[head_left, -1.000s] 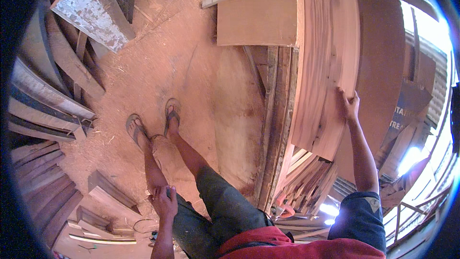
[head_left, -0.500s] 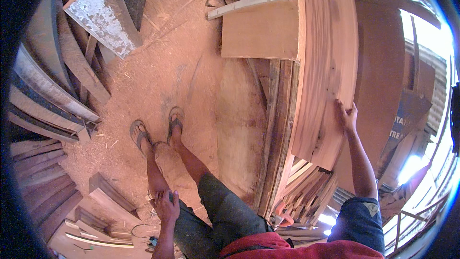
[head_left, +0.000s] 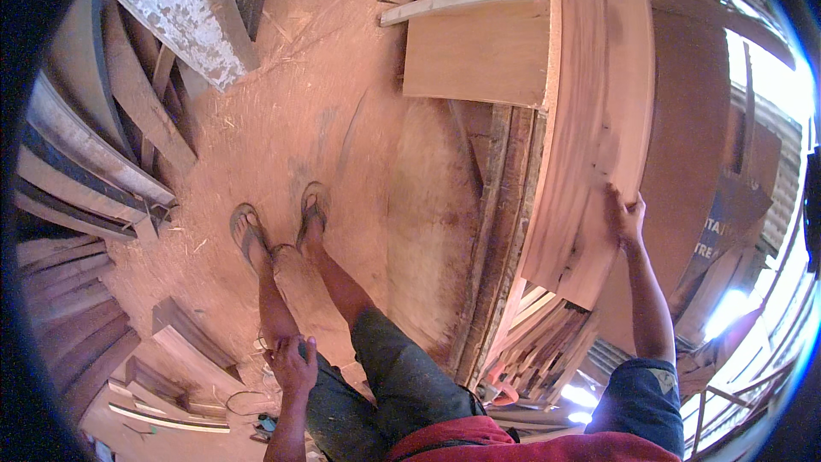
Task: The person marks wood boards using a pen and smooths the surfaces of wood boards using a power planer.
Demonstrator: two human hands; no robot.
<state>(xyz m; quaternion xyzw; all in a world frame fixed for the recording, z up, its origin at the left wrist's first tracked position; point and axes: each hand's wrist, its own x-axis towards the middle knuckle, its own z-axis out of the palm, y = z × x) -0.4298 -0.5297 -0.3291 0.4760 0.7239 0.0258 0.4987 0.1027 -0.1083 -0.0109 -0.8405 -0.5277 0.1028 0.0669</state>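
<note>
A long reddish-brown wooden plank (head_left: 590, 120) with dark grain streaks lies on the bench at the right, running from far to near. My right hand (head_left: 629, 218) rests on the plank near its right edge and near end, fingers stretched and apart. Low beside my left leg hangs my left hand (head_left: 292, 365), its fingers loosely bent and apart, with nothing visible in them. A dark patch of my shorts shows behind that hand.
A brown panel (head_left: 475, 51) with a pale curved strip (head_left: 466, 2) juts left from the bench. Thin offcuts (head_left: 547, 334) are stacked below the plank's near end. Curved boards (head_left: 94, 158) and stacked planks (head_left: 77, 316) line the left. Sawdust covers the floor (head_left: 214, 154).
The view has shifted slightly, so the bench and plank sit a little further right. My right hand stays on the plank and my left hand stays beside my leg.
</note>
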